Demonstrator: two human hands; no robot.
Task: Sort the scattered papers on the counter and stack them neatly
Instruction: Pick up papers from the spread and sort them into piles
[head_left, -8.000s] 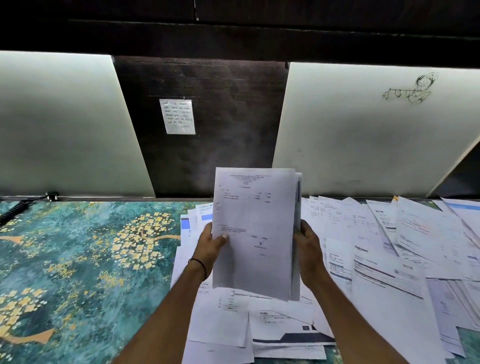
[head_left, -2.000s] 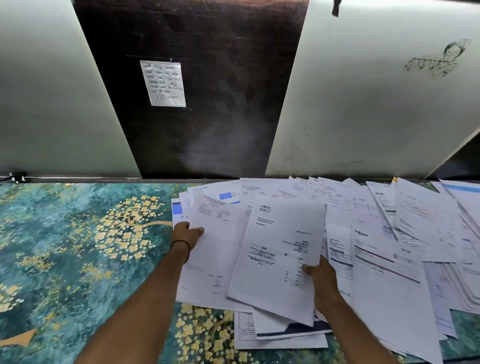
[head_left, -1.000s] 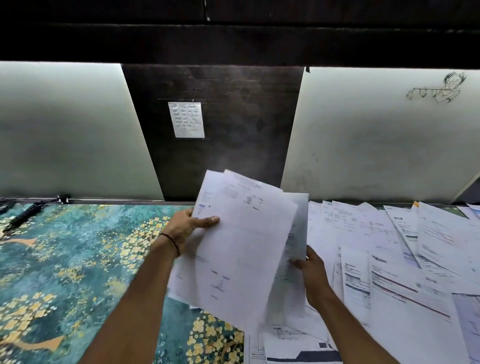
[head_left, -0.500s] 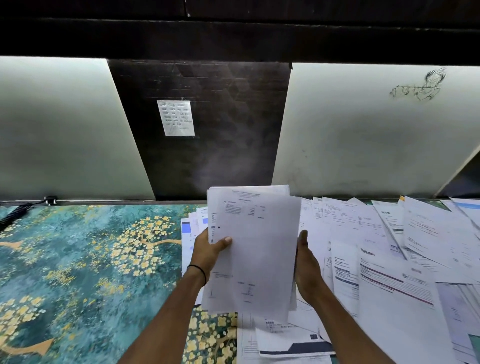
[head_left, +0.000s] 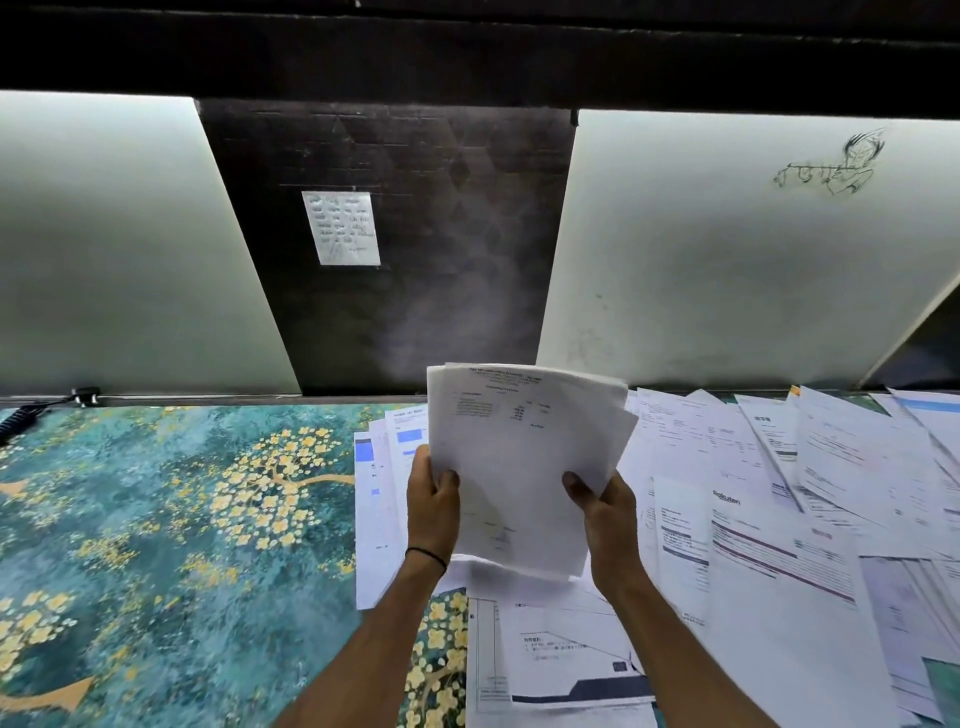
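The counter (head_left: 156, 519) is covered in a teal pattern with yellow blossom trees. Behind it the wall has a dark panel (head_left: 415, 234) set between two pale panels. A person holds a sheaf of papers (head_left: 519, 457) upright above the counter, its top edge reaching the foot of the dark panel and its sheets not quite squared, the corners fanning at the upper right. The left hand (head_left: 432, 506) grips the sheaf's left edge, thumb on the front sheet and fingers hidden behind. The right hand (head_left: 605, 512) grips the lower right edge the same way. A thin black band (head_left: 427, 555) circles the left wrist just below the sheaf. To the right of the sheaf, loose papers (head_left: 779, 493) lie overlapped across the counter as far as the frame's edge. More lie under and in front of it, among them a sheet with a dark blue band (head_left: 571, 670). Just left of the sheaf a few sheets with blue blocks (head_left: 384, 467) stick out. Up and left of the sheaf a handwritten note (head_left: 341, 228) hangs on the dark panel. Far up to its right there is a scribbled sketch (head_left: 831, 163) on the pale panel. Far to the left a coiled black cord (head_left: 21, 415) lies at the counter's back edge.
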